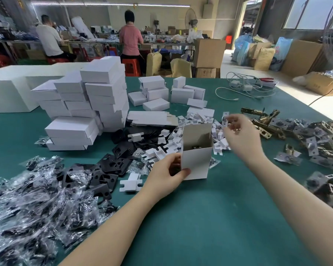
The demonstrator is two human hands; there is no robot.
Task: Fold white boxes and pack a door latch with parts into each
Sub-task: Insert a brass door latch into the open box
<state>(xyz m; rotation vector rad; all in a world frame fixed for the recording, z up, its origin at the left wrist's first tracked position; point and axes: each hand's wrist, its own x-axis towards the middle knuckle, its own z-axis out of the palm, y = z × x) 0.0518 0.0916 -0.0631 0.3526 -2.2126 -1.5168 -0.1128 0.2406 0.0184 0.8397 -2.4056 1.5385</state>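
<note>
a green mat (200,217) is covering the table in a workshop where two people are sitting with their backs turned at a far bench (85,42), with brown cartons (209,52) standing on the floor beyond. the left hand (167,177) is gripping the lower corner of an upright white box (195,164), thumb lying on its front face; the box is standing open-topped on the mat, brown inside, with something metallic glinting low within, too dim to name. the right hand (240,135) is hovering just right of the box top, blurred, fingers curled round a small part, possibly plastic and metal. closed white boxes (88,108) are sitting stacked at the left, with flat unfolded cards (152,118) lying beside them. small white card inserts (169,144) are lying heaped behind the box. black flat plates (112,164) and crinkly clear bags (27,204) are spreading across the near left. brass-coloured latches (265,121) and wrapped pieces are lying piled at the right.
</note>
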